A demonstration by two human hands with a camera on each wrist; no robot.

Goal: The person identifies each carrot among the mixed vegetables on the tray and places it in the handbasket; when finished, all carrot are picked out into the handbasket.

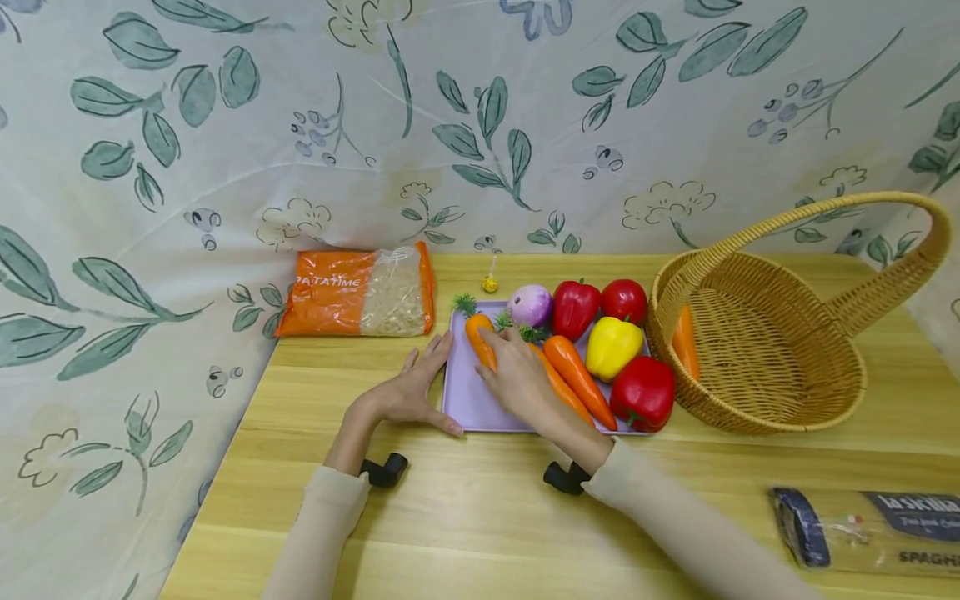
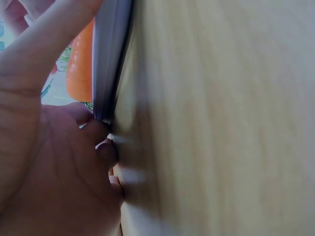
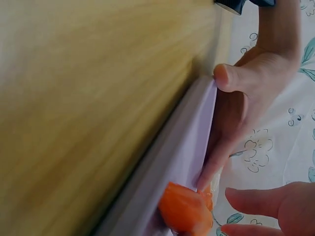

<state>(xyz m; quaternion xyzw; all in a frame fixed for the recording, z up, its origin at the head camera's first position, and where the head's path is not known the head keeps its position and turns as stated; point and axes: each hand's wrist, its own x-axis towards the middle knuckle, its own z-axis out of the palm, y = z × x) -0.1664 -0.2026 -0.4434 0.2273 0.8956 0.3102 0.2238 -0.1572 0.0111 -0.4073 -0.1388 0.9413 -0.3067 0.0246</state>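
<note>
On a lilac tray (image 1: 468, 404), a short carrot (image 1: 477, 330) with a green top lies near the left edge. My right hand (image 1: 521, 375) reaches over the tray, fingertips beside this carrot; the right wrist view shows thumb and finger apart from the carrot (image 3: 184, 209). My left hand (image 1: 408, 390) is spread against the tray's left side, its thumb at the front corner. Longer carrots (image 1: 581, 379) lie right of my right hand, along with a yellow pepper (image 1: 615, 348), red peppers (image 1: 643, 393), a red tomato (image 1: 624, 300) and a round purple-white vegetable (image 1: 530, 305).
A wicker basket (image 1: 757, 333) with a tall handle stands right of the tray, a carrot (image 1: 686, 342) inside it. An orange bag (image 1: 330, 292) lies at the back left. A spaghetti pack (image 1: 862, 529) is at the front right, and a small yellow ball (image 1: 490, 284) sits behind the tray.
</note>
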